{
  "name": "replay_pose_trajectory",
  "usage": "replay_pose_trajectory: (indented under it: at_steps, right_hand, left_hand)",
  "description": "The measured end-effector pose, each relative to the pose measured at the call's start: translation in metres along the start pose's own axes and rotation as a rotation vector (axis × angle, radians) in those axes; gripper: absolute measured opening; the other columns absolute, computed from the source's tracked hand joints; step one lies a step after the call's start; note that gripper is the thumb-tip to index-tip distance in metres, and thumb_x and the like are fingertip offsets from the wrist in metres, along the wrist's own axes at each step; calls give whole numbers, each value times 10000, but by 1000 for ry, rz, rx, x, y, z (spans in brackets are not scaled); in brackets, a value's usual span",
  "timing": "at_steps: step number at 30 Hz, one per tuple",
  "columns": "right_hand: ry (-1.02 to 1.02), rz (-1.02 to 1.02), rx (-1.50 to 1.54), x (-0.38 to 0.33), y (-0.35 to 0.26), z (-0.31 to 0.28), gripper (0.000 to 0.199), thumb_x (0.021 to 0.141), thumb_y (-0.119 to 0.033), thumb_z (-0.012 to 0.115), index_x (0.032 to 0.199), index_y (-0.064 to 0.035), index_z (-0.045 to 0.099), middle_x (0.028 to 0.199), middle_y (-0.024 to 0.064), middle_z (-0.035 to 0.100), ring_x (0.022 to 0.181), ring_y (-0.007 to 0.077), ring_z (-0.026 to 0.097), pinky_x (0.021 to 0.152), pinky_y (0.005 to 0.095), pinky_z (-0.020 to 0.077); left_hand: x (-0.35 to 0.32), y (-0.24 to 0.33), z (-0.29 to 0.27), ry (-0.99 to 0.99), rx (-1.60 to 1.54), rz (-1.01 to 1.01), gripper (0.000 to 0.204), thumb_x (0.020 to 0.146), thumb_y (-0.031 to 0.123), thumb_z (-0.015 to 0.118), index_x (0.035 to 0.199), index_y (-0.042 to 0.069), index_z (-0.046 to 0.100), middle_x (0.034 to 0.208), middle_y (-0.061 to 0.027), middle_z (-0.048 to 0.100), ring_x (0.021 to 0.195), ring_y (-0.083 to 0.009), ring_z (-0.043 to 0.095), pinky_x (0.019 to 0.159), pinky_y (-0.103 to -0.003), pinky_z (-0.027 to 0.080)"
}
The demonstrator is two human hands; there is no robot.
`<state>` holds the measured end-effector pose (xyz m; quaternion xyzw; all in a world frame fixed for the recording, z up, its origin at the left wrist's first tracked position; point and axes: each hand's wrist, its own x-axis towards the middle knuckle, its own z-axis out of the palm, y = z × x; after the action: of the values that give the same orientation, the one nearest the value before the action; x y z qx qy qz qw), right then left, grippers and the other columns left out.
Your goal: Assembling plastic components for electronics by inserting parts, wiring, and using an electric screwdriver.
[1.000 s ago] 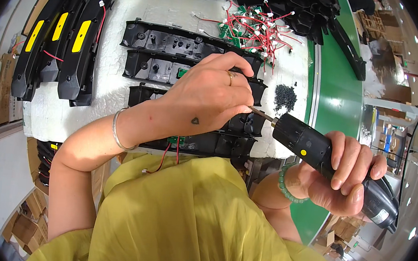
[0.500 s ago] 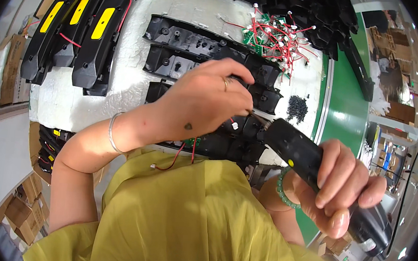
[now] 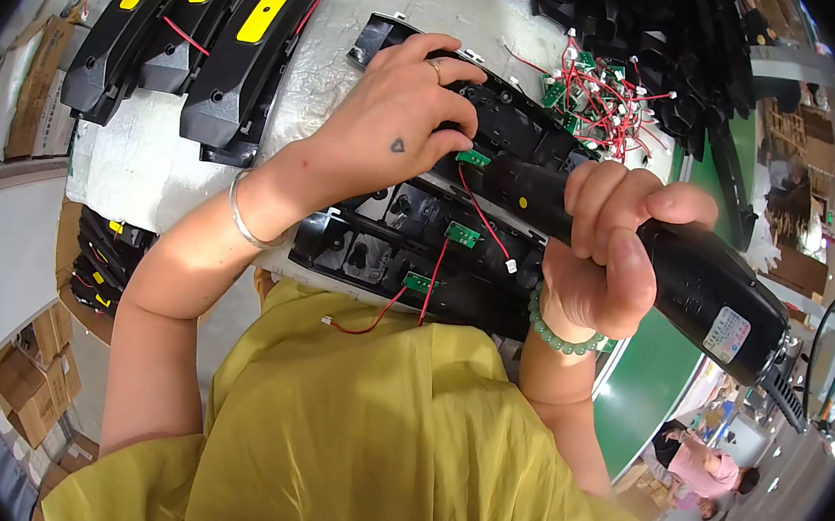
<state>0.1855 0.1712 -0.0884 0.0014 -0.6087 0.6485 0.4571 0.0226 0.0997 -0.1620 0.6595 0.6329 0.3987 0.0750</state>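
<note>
My right hand (image 3: 620, 240) is wrapped round a black electric screwdriver (image 3: 710, 299). Its nose points left, close to a small green circuit board (image 3: 474, 158) in a black plastic housing (image 3: 521, 120); the bit's tip is hard to make out. My left hand (image 3: 407, 109) lies over that housing, fingers curled but apart, the thumb beside the board. Nearer my body, further black housings (image 3: 368, 256) lie side by side. They hold another green board (image 3: 462, 235) and a third board (image 3: 420, 283), each with red wires. A white plug (image 3: 510, 265) ends one wire.
Long black covers with yellow labels (image 3: 265, 13) lie at the left. A tangle of green boards and red wires (image 3: 604, 103) sits at the back right, by a heap of black parts (image 3: 651, 32). Beyond the green table edge (image 3: 658, 374) is a person in pink (image 3: 704, 469).
My left hand has moved up and away from the screwdriver's bit, its fingers loosening. The screwdriver has swung left over the housing, its nose now by a green board.
</note>
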Motion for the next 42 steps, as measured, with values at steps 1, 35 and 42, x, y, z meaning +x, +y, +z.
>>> replay_pose_trajectory:
  at_steps: [1,35,42]
  right_hand:
    - [9,1,11,0,1,0,306,790,-63,618,1023,-88,420,639,17,465,499,132,420,510,280,377]
    - [11,-18,27,12,-20,-4,302,797,-89,613,1068,-89,480,657,-10,459,545,115,440,545,270,334]
    - [279,-77,-159,-29,-101,-74,333,784,-95,541,1112,-58,504,646,-40,374,562,71,363,588,246,266]
  left_hand:
    - [-1,-1,2,4,-3,-5,64,746,108,684,807,86,677,1175,-67,593,1199,-328,428,964,-429,375]
    - [-9,-7,9,10,-60,-21,49,728,105,678,754,65,668,935,-24,653,1028,-245,549,931,-398,381]
    - [-12,19,-20,101,-7,143,155,726,46,683,873,38,635,996,-80,635,1039,-305,545,889,-395,439]
